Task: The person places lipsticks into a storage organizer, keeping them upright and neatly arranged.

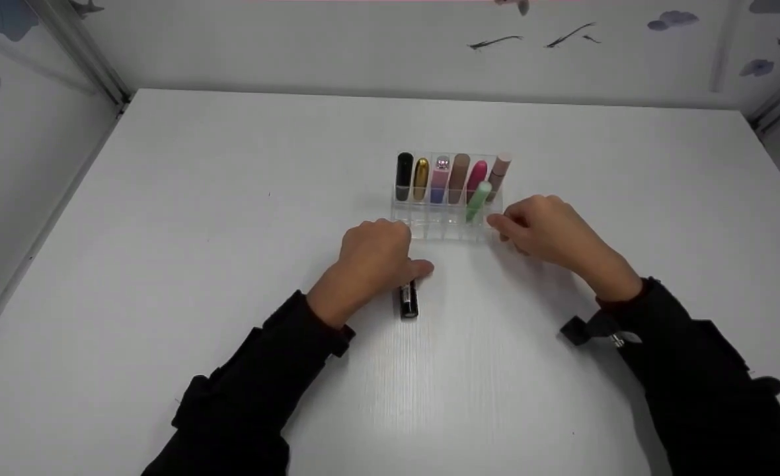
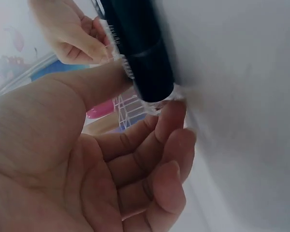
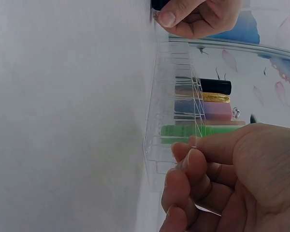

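Note:
A clear compartmented cosmetics holder (image 1: 443,231) stands mid-table with several tubes upright in its back row. A green tube (image 1: 478,200) leans in a front compartment toward its right end. Just in front of the holder, my left hand (image 1: 375,254) pinches the far end of a black cosmetic tube (image 1: 408,301) between thumb and fingertips. White lettering runs along the tube (image 2: 147,63), which lies low over the tabletop. At the holder's right front corner, the curled thumb and index finger of my right hand (image 1: 545,228) pinch its clear edge, beside the green tube (image 3: 183,130).
Black, gold (image 1: 421,178), pink-and-blue (image 1: 440,180), brown (image 1: 459,178), magenta and pale pink tubes fill the holder's back row. White panels with a floral print (image 1: 674,20) border the white table (image 1: 231,165) at the back and sides.

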The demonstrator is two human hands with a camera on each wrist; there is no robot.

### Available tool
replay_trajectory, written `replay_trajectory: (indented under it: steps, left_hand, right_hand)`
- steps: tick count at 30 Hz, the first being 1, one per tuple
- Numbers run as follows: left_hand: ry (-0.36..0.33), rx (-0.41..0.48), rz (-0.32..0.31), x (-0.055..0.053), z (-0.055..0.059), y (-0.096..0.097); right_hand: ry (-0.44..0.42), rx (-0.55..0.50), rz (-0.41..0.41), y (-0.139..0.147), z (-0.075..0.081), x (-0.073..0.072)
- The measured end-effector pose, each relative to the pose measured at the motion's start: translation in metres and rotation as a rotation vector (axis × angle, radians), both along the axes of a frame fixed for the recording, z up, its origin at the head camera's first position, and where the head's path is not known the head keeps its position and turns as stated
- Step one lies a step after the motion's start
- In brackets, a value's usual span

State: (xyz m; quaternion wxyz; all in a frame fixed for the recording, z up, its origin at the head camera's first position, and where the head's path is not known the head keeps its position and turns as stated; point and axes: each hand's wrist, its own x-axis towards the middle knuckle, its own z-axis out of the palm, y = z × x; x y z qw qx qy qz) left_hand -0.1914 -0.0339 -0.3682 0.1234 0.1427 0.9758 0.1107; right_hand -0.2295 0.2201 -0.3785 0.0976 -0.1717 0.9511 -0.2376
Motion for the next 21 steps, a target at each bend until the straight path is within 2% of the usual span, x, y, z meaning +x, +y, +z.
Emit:
replay_trajectory:
  steps: [6, 9, 11, 16, 21]
  left_hand:
    - [-0.056, -0.041, 0.053, 0.001, 0.003, -0.001]
    - [-0.069, -0.045, 0.040, 0.001, 0.003, -0.001]
    - [-0.039, -0.018, 0.022, 0.001, 0.004, -0.001]
    - [0.002, 0.123, 0.000, -0.001, 0.011, -0.003]
    - [-0.031, 0.348, 0.004, -0.003, 0.019, -0.006]
  right_hand:
    - [-0.014, 0.005, -0.009, 0.000, 0.000, 0.000]
    - [-0.021, 0.007, -0.012, 0.000, 0.000, -0.001]
    - [-0.024, 0.011, -0.013, 0.000, 0.000, -0.001]
    - [-0.014, 0.017, -0.010, 0.000, 0.000, 0.000]
    - [0.021, 0.015, -0.007, 0.000, 0.000, 0.000]
